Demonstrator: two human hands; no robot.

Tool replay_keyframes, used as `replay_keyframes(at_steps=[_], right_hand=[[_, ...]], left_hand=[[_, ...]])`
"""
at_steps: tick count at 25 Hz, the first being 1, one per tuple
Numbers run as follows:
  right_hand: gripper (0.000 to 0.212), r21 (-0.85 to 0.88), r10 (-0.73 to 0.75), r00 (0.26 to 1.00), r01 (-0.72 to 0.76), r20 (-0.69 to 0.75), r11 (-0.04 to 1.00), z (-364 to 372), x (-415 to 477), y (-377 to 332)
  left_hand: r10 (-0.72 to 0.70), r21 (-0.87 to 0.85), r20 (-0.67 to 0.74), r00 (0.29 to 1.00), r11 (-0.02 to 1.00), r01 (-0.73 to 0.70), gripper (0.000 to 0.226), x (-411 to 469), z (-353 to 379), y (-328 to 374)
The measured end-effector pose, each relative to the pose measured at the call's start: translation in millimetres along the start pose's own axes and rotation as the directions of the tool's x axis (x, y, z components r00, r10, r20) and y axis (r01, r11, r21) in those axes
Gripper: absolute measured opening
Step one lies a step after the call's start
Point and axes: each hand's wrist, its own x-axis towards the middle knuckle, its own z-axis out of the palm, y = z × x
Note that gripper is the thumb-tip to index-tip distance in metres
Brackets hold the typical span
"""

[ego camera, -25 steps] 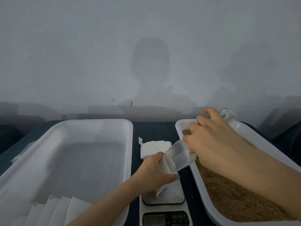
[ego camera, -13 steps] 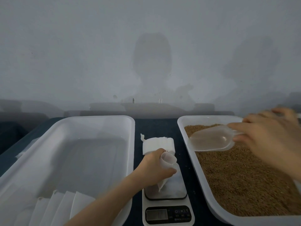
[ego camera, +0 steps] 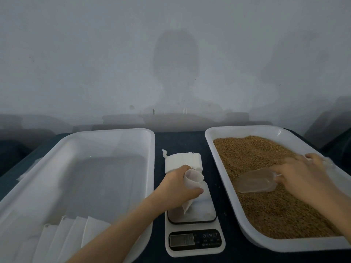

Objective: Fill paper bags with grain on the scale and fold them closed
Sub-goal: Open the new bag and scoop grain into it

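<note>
1. The paper bag (ego camera: 192, 179) is white and thin. Its mouth is pulled into a round opening, and its creased lower end hangs down to the platform of the kitchen scale (ego camera: 191, 211).
2. The left hand (ego camera: 176, 188) has fingers and thumb wrapped round the bag's neck, holding it over the scale at the centre of the dark table (ego camera: 178, 139).
3. At 3 o'clock from the scale, the right hand (ego camera: 303, 173) grips the handle of a clear plastic scoop (ego camera: 256, 180). The hand is blurred.
4. The scoop lies low on the grain (ego camera: 266, 209), mouth pointing toward 8 o'clock. I cannot tell whether it has anything in it.
5. The white grain tray (ego camera: 209, 137) holds a brown bed of grain across nearly its whole floor.
6. At 9 o'clock sits a 2nd white tray (ego camera: 114, 132), with flat white bags (ego camera: 76, 234) fanned in its near corner.
7. At 12 o'clock, just behind the scale, lies a stack of white paper bags (ego camera: 182, 159).
</note>
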Motion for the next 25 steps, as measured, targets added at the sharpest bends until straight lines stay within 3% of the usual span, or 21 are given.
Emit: replay_keyframes(at_steps=[10,18,25], right_hand=[[0.029,0.177,0.043,0.998,-0.052,0.05,0.983,27,7,-12],[0.028,0.55,0.114,0.968,-0.223,0.225,0.805,34,6,4],[0.025,0.627,0.066,0.968,-0.207,0.241,0.751,28,-2,15]], left_hand=[[-0.021,-0.003,0.005,1.0,1.0,0.021,0.051,0,1,1],[-0.027,0.001,0.007,1.0,1.0,0.027,0.048,0,1,0],[-0.025,-0.007,0.01,1.0,1.0,0.025,0.047,0,1,0]])
